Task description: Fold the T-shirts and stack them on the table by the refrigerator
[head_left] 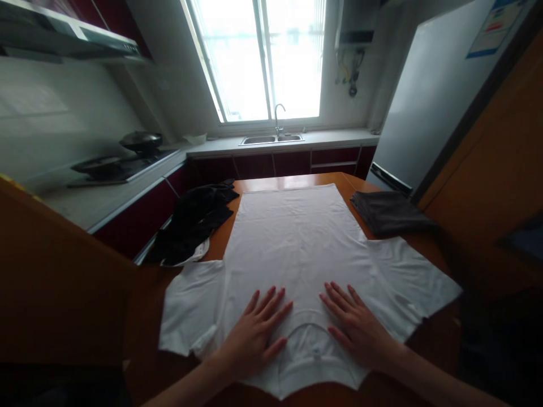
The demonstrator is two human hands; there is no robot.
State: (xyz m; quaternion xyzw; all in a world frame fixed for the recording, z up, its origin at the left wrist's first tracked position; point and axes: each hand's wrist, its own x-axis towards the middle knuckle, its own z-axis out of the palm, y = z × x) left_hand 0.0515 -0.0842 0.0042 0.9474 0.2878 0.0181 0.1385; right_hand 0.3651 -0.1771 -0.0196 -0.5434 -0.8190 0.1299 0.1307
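- One orange-brown desk (219, 243) is the largest thing before you, and it carries the white T-shirt (297, 249), which lies spread with its collar toward you.
- This T-shirt looks light, thin and soft, so I judge that it will bend under its own weight and wrinkle easily, but it is not fragile.
- On your left is a loose pile of black clothes (190, 220); on your right, a folded dark grey cloth (388, 212). Both are near the shirt, and its cloth could catch on them if you pull it wide.
- The two sleeves (190, 305) (413, 271) are spread to the sides; they are floppy, so better to pinch each one near its shoulder seam.
- The far hem (292, 189) is quite straight; its two corners should give an even hold.
- Your left hand (254, 333) and right hand (358, 325) press flat beside the neckline, their fingers released and grasping nothing.
- The collar (314, 367) is the smallest part, probably stretchy, so please hold it gently.
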